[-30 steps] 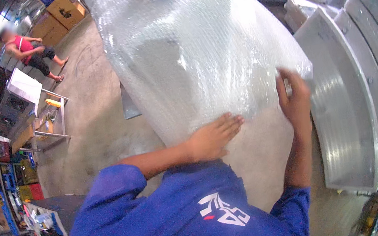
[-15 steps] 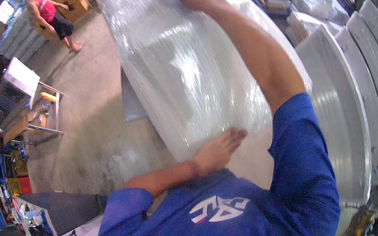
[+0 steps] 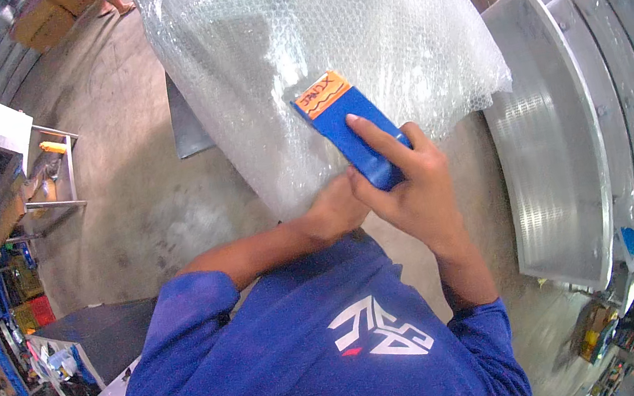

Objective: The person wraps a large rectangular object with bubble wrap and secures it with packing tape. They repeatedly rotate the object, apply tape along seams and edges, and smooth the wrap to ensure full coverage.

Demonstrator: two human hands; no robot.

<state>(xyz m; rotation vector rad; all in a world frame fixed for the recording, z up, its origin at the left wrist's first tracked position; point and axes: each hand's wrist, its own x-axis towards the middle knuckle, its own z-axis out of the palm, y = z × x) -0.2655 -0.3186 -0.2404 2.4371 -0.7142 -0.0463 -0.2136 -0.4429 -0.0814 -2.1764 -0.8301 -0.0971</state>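
A large panel-like bundle in clear bubble wrap point(image 3: 233, 87) stretches away from my body, its near end narrowing by my hands. My right hand point(image 3: 419, 190) grips a flat blue hand tool with an orange end point(image 3: 361, 137), the index finger laid along its top. This tool is above the near part of the wrap; whether it touches is unclear. Close beside the right hand, my left hand point(image 3: 337, 210) is at the near edge of the wrap with fingers curled in. Its fingertips are partly hidden, and what they pinch cannot be made out.
Several pale metal panels point(image 3: 548, 136) stand on edge at the right. A metal-framed table point(image 3: 47, 166) is to the left, with crates and tools point(image 3: 6, 305) nearer. A black-topped cabinet point(image 3: 106, 335) stands at lower left. Another person's feet point(image 3: 117, 8) show far away on the concrete floor.
My right hand has drawn back from the far end of the wrap to near my body, bringing the blue tool. The left hand's flat, outstretched fingers have curled in. The view has shifted.
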